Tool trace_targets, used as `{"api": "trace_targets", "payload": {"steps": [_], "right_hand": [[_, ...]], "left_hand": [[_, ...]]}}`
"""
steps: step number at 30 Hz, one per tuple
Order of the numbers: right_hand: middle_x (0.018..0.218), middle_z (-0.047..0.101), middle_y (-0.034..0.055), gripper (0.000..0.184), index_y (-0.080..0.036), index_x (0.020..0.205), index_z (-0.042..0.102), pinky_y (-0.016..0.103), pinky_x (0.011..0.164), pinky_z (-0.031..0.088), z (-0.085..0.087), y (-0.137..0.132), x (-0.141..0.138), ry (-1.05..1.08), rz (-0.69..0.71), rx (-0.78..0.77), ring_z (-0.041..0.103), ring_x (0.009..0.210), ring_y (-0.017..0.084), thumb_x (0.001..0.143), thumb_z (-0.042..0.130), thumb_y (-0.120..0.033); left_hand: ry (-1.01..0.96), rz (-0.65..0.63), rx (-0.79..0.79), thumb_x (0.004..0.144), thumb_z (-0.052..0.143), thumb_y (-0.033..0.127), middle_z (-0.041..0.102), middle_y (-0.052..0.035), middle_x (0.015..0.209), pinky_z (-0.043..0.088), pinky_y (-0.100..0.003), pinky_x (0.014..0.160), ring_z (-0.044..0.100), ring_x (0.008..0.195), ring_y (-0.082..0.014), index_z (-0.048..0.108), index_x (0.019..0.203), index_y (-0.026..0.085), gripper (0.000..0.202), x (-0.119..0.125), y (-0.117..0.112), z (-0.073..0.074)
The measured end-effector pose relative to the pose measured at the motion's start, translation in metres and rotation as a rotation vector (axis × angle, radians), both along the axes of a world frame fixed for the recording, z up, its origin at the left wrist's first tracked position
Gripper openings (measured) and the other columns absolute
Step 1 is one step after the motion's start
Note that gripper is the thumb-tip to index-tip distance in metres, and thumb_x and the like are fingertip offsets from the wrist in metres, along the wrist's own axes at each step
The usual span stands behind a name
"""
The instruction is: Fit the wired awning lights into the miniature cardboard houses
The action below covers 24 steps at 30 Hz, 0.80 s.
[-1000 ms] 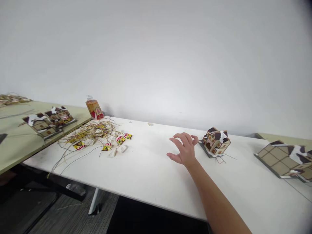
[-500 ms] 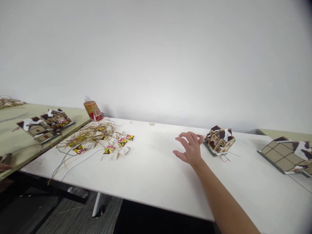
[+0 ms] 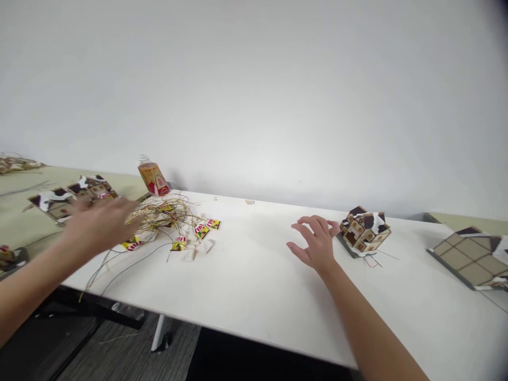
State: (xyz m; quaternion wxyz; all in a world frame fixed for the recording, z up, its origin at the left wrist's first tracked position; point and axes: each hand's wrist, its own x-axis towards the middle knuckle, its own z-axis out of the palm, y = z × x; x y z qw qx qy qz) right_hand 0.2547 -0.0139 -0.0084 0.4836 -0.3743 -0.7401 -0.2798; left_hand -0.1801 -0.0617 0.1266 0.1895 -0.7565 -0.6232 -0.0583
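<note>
My left hand (image 3: pixel 101 219), blurred by motion, reaches over the left end of the table with its fingers stretched toward a tangled pile of thin wires (image 3: pixel 166 211). Nothing shows in it. Yellow-and-red printed pieces (image 3: pixel 178 244) and small white pieces (image 3: pixel 205 246) lie among the wires. My right hand (image 3: pixel 315 243) hovers over the white table (image 3: pixel 246 286), fingers curved and apart, holding nothing. Just right of it stands a small model house (image 3: pixel 365 233) with a dark, snow-patched roof and thin wires at its base.
Another model house (image 3: pixel 470 256) stands at the right edge. More houses (image 3: pixel 55 203) sit on the pale green table (image 3: pixel 130 182) at left, partly behind my left hand. A bottle of amber liquid (image 3: pixel 154 177) is near the wall. A dark model piece (image 3: pixel 11 258) lies at the far left.
My left hand has come in from the left edge toward the wire pile; the model piece it was near stays behind. My right hand keeps almost the same pose as the view shifts slightly.
</note>
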Motion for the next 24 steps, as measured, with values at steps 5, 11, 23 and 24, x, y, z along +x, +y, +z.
{"api": "trace_targets", "payload": {"steps": [5,11,23,24], "right_hand": [[0.090,0.061,0.0023,0.028,-0.023,0.088,0.062,0.040,0.086,0.021,0.002,0.000,0.004,0.018,-0.017,0.003,0.053,0.086,0.020,0.086,0.049,-0.047],[0.088,0.063,0.0030,0.031,-0.022,0.087,0.062,0.040,0.087,0.022,0.006,-0.002,0.004,0.042,-0.023,0.003,0.054,0.086,0.020,0.087,0.048,-0.049],[0.089,0.062,0.0029,0.031,-0.022,0.088,0.062,0.041,0.088,0.022,0.008,0.000,0.010,0.037,-0.049,0.012,0.054,0.087,0.020,0.087,0.048,-0.050],[0.089,0.062,0.0029,0.031,-0.022,0.089,0.063,0.041,0.088,0.022,0.009,0.000,0.011,0.036,-0.053,0.012,0.054,0.087,0.020,0.087,0.048,-0.050]], "left_hand": [[0.030,-0.484,-0.403,0.092,0.039,0.038,0.064,-0.0046,0.118,0.033,-0.040,0.105,0.055,0.112,-0.0212,0.060,0.118,0.027,0.036,0.054,0.014,-0.043],[0.043,-0.480,-0.442,0.093,0.035,0.028,0.059,-0.0097,0.128,0.022,-0.048,0.111,0.051,0.121,-0.0244,0.054,0.128,0.024,0.039,0.075,0.022,-0.082],[-0.556,-0.242,-0.145,0.094,0.041,0.047,0.056,-0.0027,0.127,0.043,-0.038,0.100,0.053,0.111,-0.0202,0.040,0.130,0.019,0.046,0.047,0.047,-0.031],[-0.680,-0.235,-0.057,0.094,0.044,0.047,0.057,0.0001,0.123,0.045,-0.038,0.098,0.054,0.106,-0.0172,0.041,0.129,0.019,0.045,0.046,0.054,-0.021]]}}
